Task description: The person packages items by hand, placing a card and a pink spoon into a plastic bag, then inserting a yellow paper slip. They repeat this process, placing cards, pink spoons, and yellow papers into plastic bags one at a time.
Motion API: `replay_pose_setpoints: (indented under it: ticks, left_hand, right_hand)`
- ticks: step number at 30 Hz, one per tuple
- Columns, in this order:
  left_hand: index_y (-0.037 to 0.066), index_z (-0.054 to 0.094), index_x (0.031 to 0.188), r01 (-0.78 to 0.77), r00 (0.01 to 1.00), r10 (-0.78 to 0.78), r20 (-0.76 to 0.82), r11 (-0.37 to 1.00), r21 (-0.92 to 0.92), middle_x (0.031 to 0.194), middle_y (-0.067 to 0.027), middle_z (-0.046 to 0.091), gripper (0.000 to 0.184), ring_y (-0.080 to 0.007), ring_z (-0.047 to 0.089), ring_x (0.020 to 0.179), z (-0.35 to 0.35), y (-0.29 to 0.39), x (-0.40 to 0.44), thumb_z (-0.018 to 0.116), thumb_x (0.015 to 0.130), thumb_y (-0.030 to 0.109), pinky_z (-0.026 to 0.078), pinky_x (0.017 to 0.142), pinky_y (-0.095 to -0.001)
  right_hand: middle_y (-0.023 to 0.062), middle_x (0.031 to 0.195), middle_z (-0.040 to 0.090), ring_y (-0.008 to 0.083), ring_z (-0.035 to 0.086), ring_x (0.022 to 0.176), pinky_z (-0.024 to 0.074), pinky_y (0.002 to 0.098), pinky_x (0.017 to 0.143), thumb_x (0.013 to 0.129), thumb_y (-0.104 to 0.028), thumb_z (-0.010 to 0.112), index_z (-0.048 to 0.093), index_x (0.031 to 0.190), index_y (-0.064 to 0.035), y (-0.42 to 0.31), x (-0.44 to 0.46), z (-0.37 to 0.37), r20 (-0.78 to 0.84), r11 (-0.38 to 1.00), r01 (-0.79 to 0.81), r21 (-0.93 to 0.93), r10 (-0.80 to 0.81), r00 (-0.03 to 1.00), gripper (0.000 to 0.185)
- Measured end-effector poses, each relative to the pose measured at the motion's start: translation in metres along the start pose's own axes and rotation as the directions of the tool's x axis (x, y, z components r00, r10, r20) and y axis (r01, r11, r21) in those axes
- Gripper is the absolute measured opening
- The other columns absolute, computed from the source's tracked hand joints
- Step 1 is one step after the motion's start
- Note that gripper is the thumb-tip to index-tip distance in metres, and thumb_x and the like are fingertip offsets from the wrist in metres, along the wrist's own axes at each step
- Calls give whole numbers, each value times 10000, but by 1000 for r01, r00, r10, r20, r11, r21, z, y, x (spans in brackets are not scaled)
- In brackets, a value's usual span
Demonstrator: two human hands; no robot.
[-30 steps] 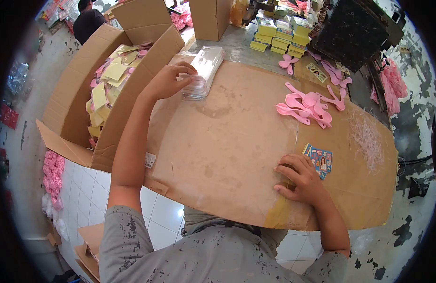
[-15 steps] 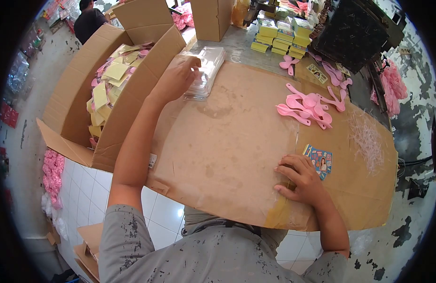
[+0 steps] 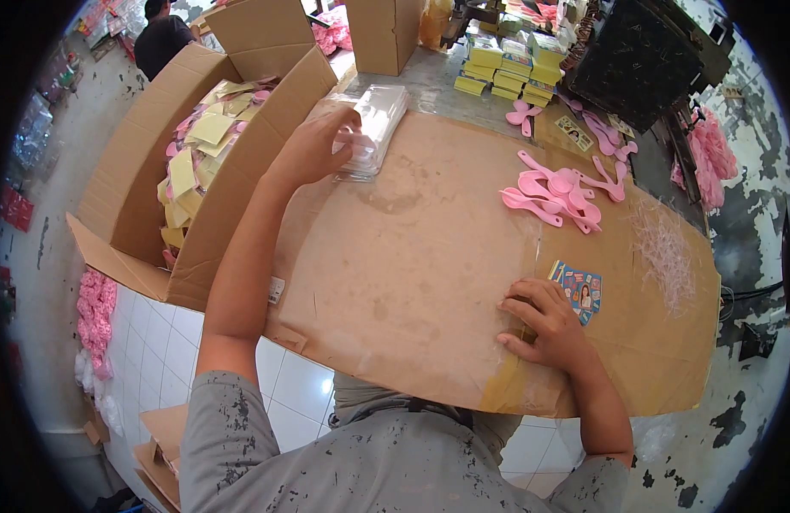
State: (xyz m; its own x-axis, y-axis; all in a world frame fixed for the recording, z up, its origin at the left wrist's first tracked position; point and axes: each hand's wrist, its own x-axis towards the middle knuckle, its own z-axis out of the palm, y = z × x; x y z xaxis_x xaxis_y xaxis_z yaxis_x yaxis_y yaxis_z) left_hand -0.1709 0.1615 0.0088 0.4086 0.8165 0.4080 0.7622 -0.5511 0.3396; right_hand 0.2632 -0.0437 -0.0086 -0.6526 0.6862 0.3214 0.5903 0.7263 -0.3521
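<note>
My left hand hovers over or touches the left edge of a stack of clear plastic sleeves. Its thumb and fingers are bent but apart, and I see nothing held between them; contact with the top sleeve is hard to make out. On the cardboard work surface rests my right hand, fingers loosely curved and spread. Just beyond its knuckles lies a small pile of printed cards, partly covered by the hand. Farther back sits a heap of pink plastic spoons.
At the left stands an open carton full of packed cards and spoons. Stacks of cards stand at the back, beside a black machine. Thin plastic strips lie at the right. Another person is at the far left.
My left hand's fingers have shifted slightly over the plastic sleeves, the thumb moving lower and away from the fingertips. My right hand stays nearly where it was.
</note>
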Motion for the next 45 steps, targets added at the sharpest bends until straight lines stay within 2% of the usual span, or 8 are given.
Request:
replay_pose_setpoints:
  ticks: [5, 8, 17, 26, 30, 39, 41, 45]
  left_hand:
    - [91, 655, 1189, 50, 999, -51, -5, 997, -52, 1142, -97, 729, 318, -332, 675, 1124, -7, 11, 0, 729, 882, 129, 494, 1029, -444]
    - [77, 684, 1126, -88, 995, 83, 51, 989, 116, 1115, -96, 732, 213, -336, 684, 1065, -2, -6, -1, 692, 928, 155, 517, 963, -455]
    - [52, 703, 1048, -108, 891, 210, -403, 959, 261, 1057, -104, 733, 140, -339, 684, 1001, -58, 31, 18, 683, 956, 155, 516, 920, -435]
    - [-12, 693, 1014, 48, 999, -48, -10, 992, 117, 956, -179, 728, 245, -374, 688, 853, -125, 144, -1, 676, 886, 196, 552, 785, -435]
    - [-32, 657, 932, -129, 991, 126, 42, 989, 75, 831, -158, 650, 146, -295, 661, 763, -123, 177, -17, 684, 879, 101, 511, 719, -396]
    - [-25, 667, 904, -221, 772, 432, 467, 870, -440, 773, -132, 651, 194, -254, 648, 732, -95, 231, -7, 680, 896, 168, 497, 681, -381]
    - [-38, 676, 919, -163, 642, 431, 634, 885, -436, 778, -140, 652, 270, -248, 622, 709, -58, 228, 12, 680, 933, 232, 492, 674, -394]
    - [-33, 722, 971, -181, 634, 305, 711, 952, -247, 865, -171, 672, 337, -299, 639, 793, 38, 213, 23, 694, 942, 302, 512, 746, -431]
  right_hand:
    - [98, 1200, 639, 309, 606, 1214, 467, 460, 1027, 761, -254, 860, 710, 1131, -84, -1, 0, -1, 0, 1000, 0, 5, 0, 1000, 434]
    - [97, 1199, 638, 307, 608, 1207, 469, 451, 1016, 763, -251, 859, 708, 1129, -85, -2, 0, -1, -5, 1000, 2, 3, -2, 1000, 429]
    - [106, 1178, 638, 315, 611, 1158, 482, 440, 989, 803, -267, 825, 704, 1122, -75, -1, -4, -3, -49, 998, 46, 33, -45, 998, 391]
    - [120, 1170, 633, 330, 606, 1131, 484, 441, 989, 824, -258, 807, 694, 1122, -61, -1, -8, -1, -76, 997, 70, 25, -68, 995, 374]
    - [118, 1181, 631, 327, 598, 1143, 478, 442, 999, 832, -261, 803, 684, 1125, -63, -1, -10, 0, -85, 997, 76, 28, -74, 994, 374]
    - [112, 1188, 646, 319, 608, 1140, 470, 442, 1011, 862, -239, 778, 684, 1115, -59, 2, -14, 1, -113, 997, 54, 49, -48, 992, 324]
    - [114, 1164, 659, 320, 619, 1127, 471, 440, 1006, 874, -222, 764, 690, 1104, -57, 3, -15, 0, -147, 997, 28, 65, -18, 989, 293]
    - [113, 1117, 676, 319, 634, 1091, 475, 439, 982, 866, -164, 755, 704, 1067, -51, 15, -20, -7, -250, 999, -41, 9, 42, 967, 236]
